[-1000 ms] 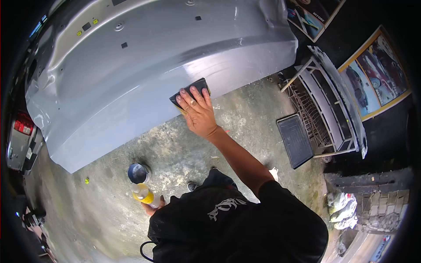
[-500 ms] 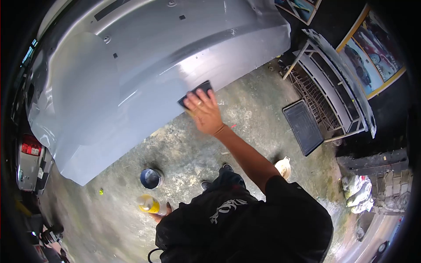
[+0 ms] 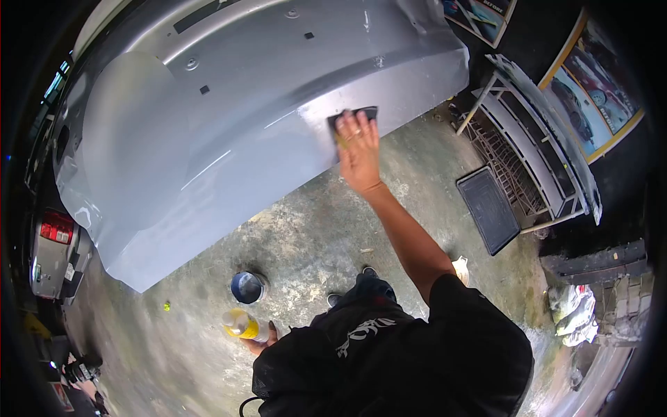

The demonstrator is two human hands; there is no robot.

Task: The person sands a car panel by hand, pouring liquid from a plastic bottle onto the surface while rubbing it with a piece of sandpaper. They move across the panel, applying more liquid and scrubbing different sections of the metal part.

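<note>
My right hand point(image 3: 360, 153) presses a dark piece of sandpaper point(image 3: 370, 112) against the lower edge of a large grey car body panel point(image 3: 243, 146). Its fingers lie over the sandpaper, with a ring showing on one. A pale, shiny patch on the panel surrounds that spot. Low at my left side, my left hand point(image 3: 262, 338) grips a bottle point(image 3: 240, 324) with a yellow band; much of that hand is hidden behind the bottle and my shirt.
A dark blue bucket point(image 3: 247, 287) stands on the concrete floor near the bottle. To the right are a metal rack point(image 3: 511, 139) with panels, a black tray point(image 3: 488, 210), and a light container point(image 3: 460, 270) partly behind my arm. Framed posters point(image 3: 590, 87) hang beyond.
My right hand has slid the sandpaper up and to the right along the panel's edge. My left hand still holds the bottle. The whole view has shifted slightly.
</note>
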